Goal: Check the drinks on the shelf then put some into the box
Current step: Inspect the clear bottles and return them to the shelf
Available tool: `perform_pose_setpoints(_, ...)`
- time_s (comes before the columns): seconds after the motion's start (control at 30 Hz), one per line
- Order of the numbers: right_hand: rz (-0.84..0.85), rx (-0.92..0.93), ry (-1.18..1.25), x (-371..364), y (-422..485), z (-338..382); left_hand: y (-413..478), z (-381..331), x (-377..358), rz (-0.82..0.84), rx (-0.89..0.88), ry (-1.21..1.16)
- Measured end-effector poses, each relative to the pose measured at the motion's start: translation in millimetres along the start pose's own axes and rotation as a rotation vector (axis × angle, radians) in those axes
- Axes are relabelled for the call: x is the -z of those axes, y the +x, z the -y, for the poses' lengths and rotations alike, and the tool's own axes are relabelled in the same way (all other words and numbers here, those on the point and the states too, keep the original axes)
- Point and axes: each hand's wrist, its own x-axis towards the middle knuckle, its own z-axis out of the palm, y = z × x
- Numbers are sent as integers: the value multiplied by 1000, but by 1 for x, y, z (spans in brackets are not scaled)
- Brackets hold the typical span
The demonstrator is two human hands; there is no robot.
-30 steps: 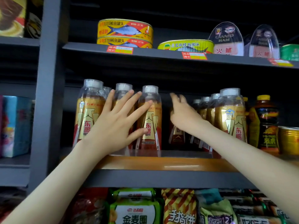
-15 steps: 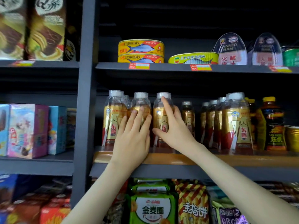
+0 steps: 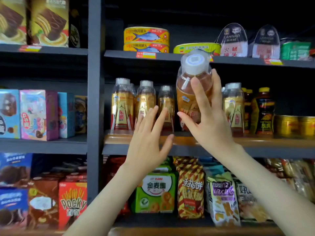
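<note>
Above the shelf (image 3: 119, 140), right hand (image 3: 210, 129) fingers (image 3: 199, 97) wrap the tilted bottle (image 3: 185, 93).

Probably a shop: shelves (image 3: 255, 150), price tags (image 3: 146, 55)

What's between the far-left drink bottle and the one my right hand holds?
Two more bottles, standing on the shelf behind the left hand; head view.

Left grip (image 3: 148, 143) raised with fingers splayed; right grip (image 3: 209, 126) raised, clasping a bottle (image 3: 187, 92).
</note>
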Motion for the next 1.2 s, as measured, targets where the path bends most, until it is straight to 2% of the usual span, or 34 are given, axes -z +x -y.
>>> perform_pose_setpoints(0.23,215,-194,378,62,-116,63,-99,-92,11,308,206,-654)
perform_pose_setpoints(0.33,319,-322,488,85,-187,90,-159,-129,5,368,334,-654)
perform_pose_setpoints(0.53,625,-659,641,140,-314,139,-290,-203,5,598,681,-623)
perform_pose_setpoints(0.63,760,-751,691,160,-350,163,-335,-228,17,690,820,-622)
perform_pose_setpoints(0.73,901,-853,761,173,-368,183,-361,-240,32,694,906,-731)
perform_pose_setpoints(0.9,962,-963,811,171,-372,196,-372,-240,47,730,973,-769)
perform_pose_setpoints(1.0,950,-1079,956,167,-371,196,-374,-232,55,755,1126,-881)
perform_pose_setpoints(1.1,998,-1072,910,166,-379,192,-375,-226,64,754,1438,-1041)
perform_pose_setpoints(1.2,1155,-830,830,166,-389,196,-375,-222,73,716,1746,-1170)
